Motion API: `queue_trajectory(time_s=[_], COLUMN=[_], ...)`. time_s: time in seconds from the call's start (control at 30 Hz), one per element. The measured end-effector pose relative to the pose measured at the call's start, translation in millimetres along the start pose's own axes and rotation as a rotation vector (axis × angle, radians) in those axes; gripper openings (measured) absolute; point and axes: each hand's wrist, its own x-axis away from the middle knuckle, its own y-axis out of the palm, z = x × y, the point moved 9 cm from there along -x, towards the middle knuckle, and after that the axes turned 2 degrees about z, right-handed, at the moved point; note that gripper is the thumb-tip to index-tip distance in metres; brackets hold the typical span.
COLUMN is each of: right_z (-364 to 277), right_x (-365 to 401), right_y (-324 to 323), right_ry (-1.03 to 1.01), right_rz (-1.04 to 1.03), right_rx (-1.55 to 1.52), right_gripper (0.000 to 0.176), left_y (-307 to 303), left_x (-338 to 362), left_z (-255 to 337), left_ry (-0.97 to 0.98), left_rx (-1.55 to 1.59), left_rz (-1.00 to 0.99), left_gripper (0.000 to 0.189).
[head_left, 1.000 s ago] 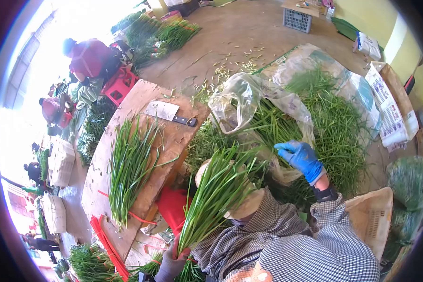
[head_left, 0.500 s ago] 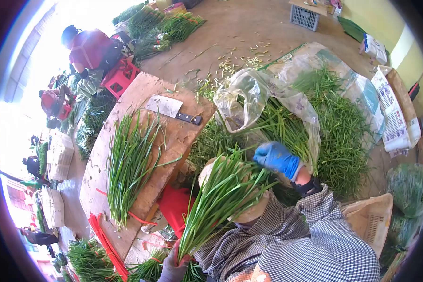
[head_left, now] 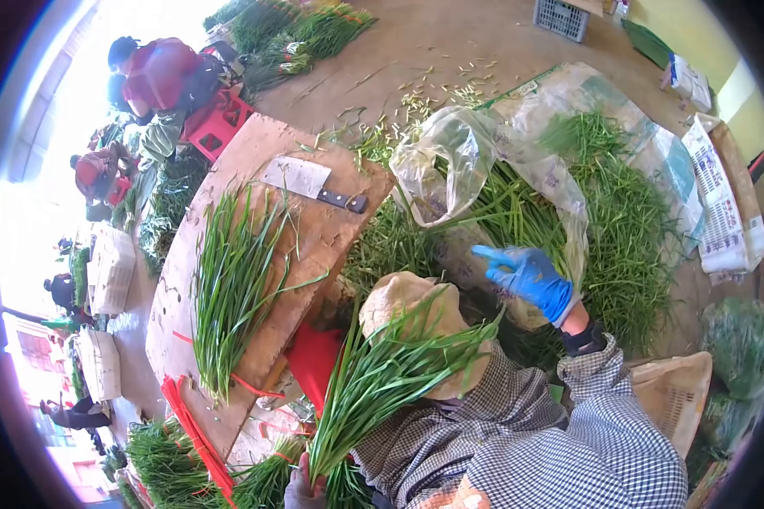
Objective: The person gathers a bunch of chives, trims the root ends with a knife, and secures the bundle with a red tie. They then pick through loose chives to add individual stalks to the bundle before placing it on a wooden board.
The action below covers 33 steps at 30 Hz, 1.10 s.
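In the head view, my left hand (head_left: 304, 490), in a grey glove with bare fingertips, grips a bunch of long green Chinese chives (head_left: 380, 373) by its lower end. The leaves fan up and right across my lap. My right hand (head_left: 530, 282), in a blue glove, is held in the air with fingers stretched apart and nothing in it. Just above that hand stands an open clear plastic bag (head_left: 573, 199) with more chives inside. Another bunch of chives (head_left: 233, 293) lies on the wooden board (head_left: 174, 288), near a cleaver (head_left: 297, 176).
Red ties (head_left: 197, 441) lie at the board's lower edge, with tied bunches (head_left: 165, 462) below. A heap of loose leaves (head_left: 628, 212) covers a plastic sheet on the right. A co-worker (head_left: 163, 76) sits by a red stool (head_left: 216, 127) at upper left.
My right hand has moved right, away from the leaf tips, and its fingers have spread. My left hand has shifted slightly down and left with the chives, whose tips now droop more to the right.
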Motion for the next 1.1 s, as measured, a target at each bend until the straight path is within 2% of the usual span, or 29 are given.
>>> queue_trajectory(time_s=[0.1,0.2,0.23,0.27,0.33,0.37,0.43,0.47,0.53,0.6,0.73,0.8,0.87,0.93,1.0,1.03,1.07,1.1], right_z=[-27.0,-35.9,-35.2,-23.8,-22.9,-16.7,7.7,6.9,6.2,9.5,11.8,19.3,53.5,35.0,-7.4,-14.8,-18.1,-29.0], right_x=[-2.2,-5.9,-7.7,-9.9,-13.6,-11.3,-6.2,-2.2,4.6,9.6,5.5,-1.1,-1.8,1.8,12.1,16.5,21.8,26.1], right_y=[32.1,64.1,74.0,85.1,99.8,98.0,82.9,78.2,61.8,57.1,36.2,10.5,-35.6,-31.0,-3.9,7.3,13.6,25.4], right_ry=[-0.008,-0.071,-0.124,-0.125,-0.241,-0.244,0.228,0.230,0.270,0.317,0.284,0.252,0.297,0.261,0.219,0.138,0.142,0.120], right_rz=[-0.242,-0.298,-0.241,-0.240,-0.280,-0.285,-0.307,-0.312,-0.196,-0.192,-0.103,-0.055,0.110,0.030,-0.155,-0.126,-0.123,-0.216], right_rx=[0.103,0.166,0.128,0.125,0.148,0.147,-0.522,-0.520,-0.793,-0.797,-0.775,-0.733,-0.470,-0.391,-0.397,-0.441,-0.443,-0.377], right_gripper=[0.053,0.055,0.047,0.047,0.027,0.027,0.016,0.016,0.018,0.024,0.023,0.021,0.021,0.023,0.029,0.034,0.034,0.035], left_y=[-2.3,-2.0,-2.2,-2.4,-3.2,-2.1,-1.2,2.1,6.3,3.8,13.9,3.7,11.5,13.1,9.7,10.4,11.5,11.2], left_x=[2.0,4.3,4.0,3.4,2.9,3.1,3.5,2.8,-1.9,-7.7,-1.1,3.7,4.2,2.3,1.8,2.2,1.8,1.3], left_z=[-0.3,-1.1,-1.0,0.4,7.7,11.8,12.7,11.7,21.6,27.5,7.7,32.4,6.7,-0.6,8.6,5.9,-0.1,-3.5], left_ry=[0.049,0.151,0.150,0.154,0.156,0.150,0.137,0.151,0.165,0.096,-0.023,0.284,0.238,0.195,0.216,0.216,0.206,0.197], left_rx=[-0.082,-0.095,-0.097,-0.093,-0.088,-0.086,-0.078,-0.094,-0.105,-0.212,-0.110,-0.207,-0.117,-0.028,-0.113,-0.115,-0.125,-0.136], left_rz=[0.011,0.061,0.063,0.064,0.067,0.076,0.083,0.055,0.027,0.070,-0.072,0.118,0.108,0.101,0.088,0.083,0.078,0.072], left_gripper=[0.075,0.075,0.075,0.075,0.074,0.074,0.073,0.073,0.072,0.059,0.070,0.070,0.071,0.071,0.072,0.072,0.072,0.071])
